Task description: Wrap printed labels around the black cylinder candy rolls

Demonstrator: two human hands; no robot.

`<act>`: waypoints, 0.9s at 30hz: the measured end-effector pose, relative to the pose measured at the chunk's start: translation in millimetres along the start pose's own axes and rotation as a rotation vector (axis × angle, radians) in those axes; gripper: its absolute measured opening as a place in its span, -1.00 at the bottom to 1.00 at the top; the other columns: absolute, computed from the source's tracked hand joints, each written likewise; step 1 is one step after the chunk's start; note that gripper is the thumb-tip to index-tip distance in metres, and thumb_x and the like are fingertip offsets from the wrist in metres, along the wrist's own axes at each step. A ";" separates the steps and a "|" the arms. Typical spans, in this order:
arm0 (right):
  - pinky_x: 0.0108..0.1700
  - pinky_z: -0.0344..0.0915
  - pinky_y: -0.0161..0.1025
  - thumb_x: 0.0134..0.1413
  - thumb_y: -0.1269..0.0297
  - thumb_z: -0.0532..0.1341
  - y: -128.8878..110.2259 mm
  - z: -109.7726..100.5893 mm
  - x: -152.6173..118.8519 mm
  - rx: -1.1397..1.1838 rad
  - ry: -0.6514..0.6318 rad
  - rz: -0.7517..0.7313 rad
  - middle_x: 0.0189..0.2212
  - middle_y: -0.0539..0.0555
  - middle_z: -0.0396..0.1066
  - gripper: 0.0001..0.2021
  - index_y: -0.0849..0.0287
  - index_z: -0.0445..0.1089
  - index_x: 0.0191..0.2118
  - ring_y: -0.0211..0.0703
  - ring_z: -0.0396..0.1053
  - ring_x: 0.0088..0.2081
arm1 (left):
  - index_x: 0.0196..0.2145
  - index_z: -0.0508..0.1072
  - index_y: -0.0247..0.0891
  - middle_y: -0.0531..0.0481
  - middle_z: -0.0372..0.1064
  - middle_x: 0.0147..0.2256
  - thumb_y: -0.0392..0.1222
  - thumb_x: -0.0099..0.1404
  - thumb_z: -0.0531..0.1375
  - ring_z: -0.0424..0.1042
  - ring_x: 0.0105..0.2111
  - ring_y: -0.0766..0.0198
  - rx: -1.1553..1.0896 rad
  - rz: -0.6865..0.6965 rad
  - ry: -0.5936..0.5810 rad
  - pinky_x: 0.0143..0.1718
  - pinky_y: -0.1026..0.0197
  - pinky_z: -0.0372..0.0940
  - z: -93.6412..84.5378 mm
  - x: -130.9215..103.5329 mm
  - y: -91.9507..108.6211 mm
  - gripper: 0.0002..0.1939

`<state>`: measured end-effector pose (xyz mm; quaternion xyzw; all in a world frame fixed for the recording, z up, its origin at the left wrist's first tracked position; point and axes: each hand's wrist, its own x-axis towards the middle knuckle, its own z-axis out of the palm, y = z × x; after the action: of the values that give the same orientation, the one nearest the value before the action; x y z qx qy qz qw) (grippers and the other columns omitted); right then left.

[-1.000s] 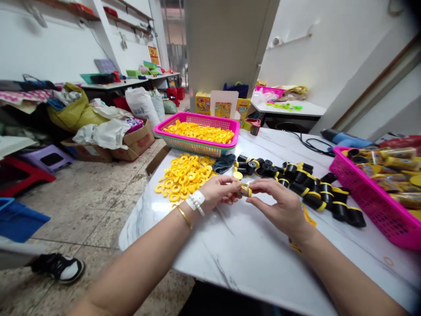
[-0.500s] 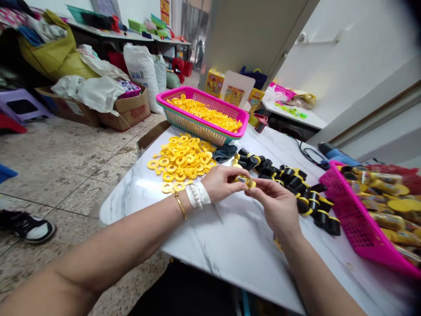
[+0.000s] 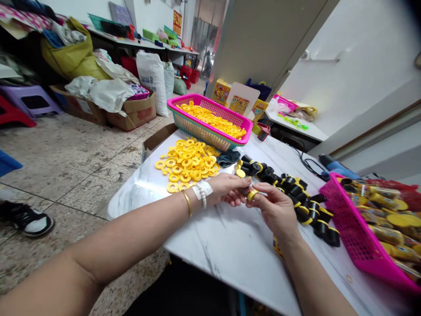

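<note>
L hand (image 3: 226, 188) now further over tube (image 3: 252, 195), sign (image 3: 177, 23) txt blurry

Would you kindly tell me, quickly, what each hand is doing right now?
Left hand: closed, fingertips holding one end of a small yellow-ringed piece.
Right hand: closed, thumb and fingers holding the same piece's yellow end.

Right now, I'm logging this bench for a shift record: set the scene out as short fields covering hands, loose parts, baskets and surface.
Left hand: fingers around one end of a small yellow-banded piece
Right hand: fingers at its yellow band
Loose parts: yellow rings, piled; black cylinders with yellow bands
Back basket: pink, holding yellow pieces
Right basket: pink, holding yellow-wrapped cylinders
Surface: white marbled table
</note>
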<state>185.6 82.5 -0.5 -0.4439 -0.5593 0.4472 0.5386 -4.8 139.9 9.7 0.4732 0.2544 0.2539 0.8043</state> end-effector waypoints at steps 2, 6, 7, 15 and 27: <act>-0.34 0.59 -0.08 0.01 0.24 0.41 0.2 1.9 -1.6 -0.006 0.016 -0.014 -0.04 0.03 0.41 -0.82 -0.01 0.56 -0.20 -0.17 0.50 -0.32 | -0.37 0.49 -0.36 -0.02 0.45 -0.54 0.28 -0.10 0.42 0.33 -0.66 0.43 -0.058 0.015 -0.046 -0.61 0.36 0.17 0.4 -0.1 -0.8 -0.40; -0.33 0.62 -0.02 0.01 0.26 0.42 -5.0 8.6 -5.3 0.001 -0.008 -0.035 -0.04 0.02 0.37 -0.83 -0.04 0.58 -0.22 -0.18 0.51 -0.34 | -0.42 0.50 -0.39 0.01 0.39 -0.62 0.31 -0.06 0.39 0.25 -0.72 0.46 -0.089 -0.027 -0.011 -0.68 0.36 0.11 3.1 0.3 -3.9 -0.39; -0.35 0.62 -0.03 -0.01 0.28 0.42 -6.7 10.5 -6.2 0.016 0.011 -0.051 -0.08 0.02 0.37 -0.85 -0.02 0.58 -0.25 -0.18 0.51 -0.34 | -0.42 0.50 -0.39 0.02 0.39 -0.63 0.31 -0.04 0.37 0.24 -0.73 0.46 -0.104 -0.041 -0.009 -0.69 0.36 0.10 4.0 0.3 -4.4 -0.39; -0.28 0.63 -0.01 0.03 0.30 0.41 -16.5 19.2 -11.0 -0.035 -0.018 -0.075 -0.02 0.04 0.32 -0.82 0.00 0.56 -0.20 -0.16 0.52 -0.29 | -0.48 0.47 -0.37 0.03 0.35 -0.68 0.38 -0.01 0.31 0.20 -0.77 0.46 -0.071 -0.010 0.053 -0.73 0.36 0.05 6.7 -1.0 -4.9 -0.37; -0.35 0.63 -0.06 0.03 0.34 0.40 -40.8 23.2 -68.3 -0.162 0.087 -0.111 -0.01 0.05 0.29 -0.87 0.05 0.56 -0.25 -0.22 0.53 -0.39 | -0.40 0.49 -0.33 -0.02 0.41 -0.57 0.28 -0.04 0.39 0.33 -0.66 0.40 -0.014 -0.071 -0.316 -0.65 0.36 0.15 19.3 -14.7 -10.8 -0.44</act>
<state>163.6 6.7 24.9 -0.4734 -0.5934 0.3506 0.5485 -1.3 113.7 10.8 0.4922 0.1397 0.1495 0.8461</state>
